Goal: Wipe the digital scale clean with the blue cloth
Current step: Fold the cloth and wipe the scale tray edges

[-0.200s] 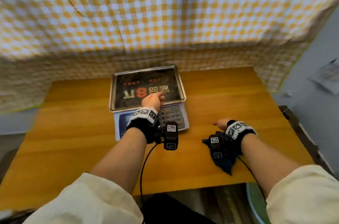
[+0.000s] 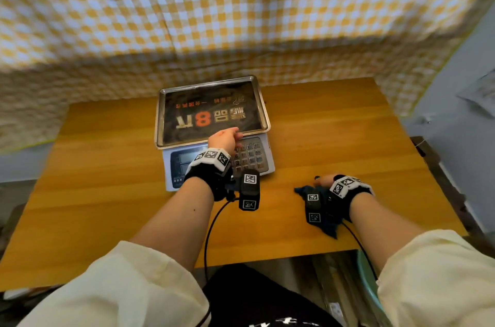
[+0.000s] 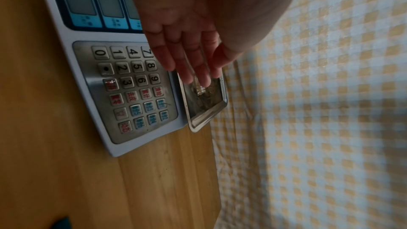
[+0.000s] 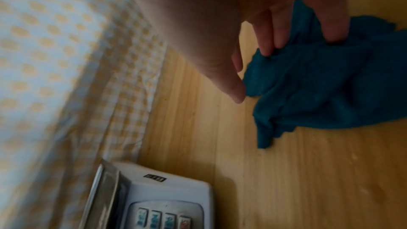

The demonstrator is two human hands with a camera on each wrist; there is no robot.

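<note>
The digital scale (image 2: 187, 163) stands mid-table, with a steel tray (image 2: 160, 123) holding a dark printed sheet and a keypad (image 2: 251, 156) at the front. My left hand (image 2: 227, 139) reaches over the keypad (image 3: 125, 91), fingers straight, fingertips (image 3: 187, 77) at the tray's near rim (image 3: 207, 109); it holds nothing. The blue cloth (image 2: 302, 190) lies crumpled on the wood to the right of the scale. My right hand (image 2: 325, 180) rests on it. In the right wrist view the fingertips (image 4: 270, 46) press into the cloth (image 4: 319, 84), and the thumb (image 4: 235, 90) stays apart at its edge.
The wooden table (image 2: 107, 179) is backed by a yellow-and-white checked cloth (image 2: 241, 18) that hangs down to its far edge. Cables run from both wrist cameras toward my lap. A grey wall (image 2: 460, 112) stands to the right.
My left hand has edged slightly forward toward the tray. The right hand stays on the blue cloth.
</note>
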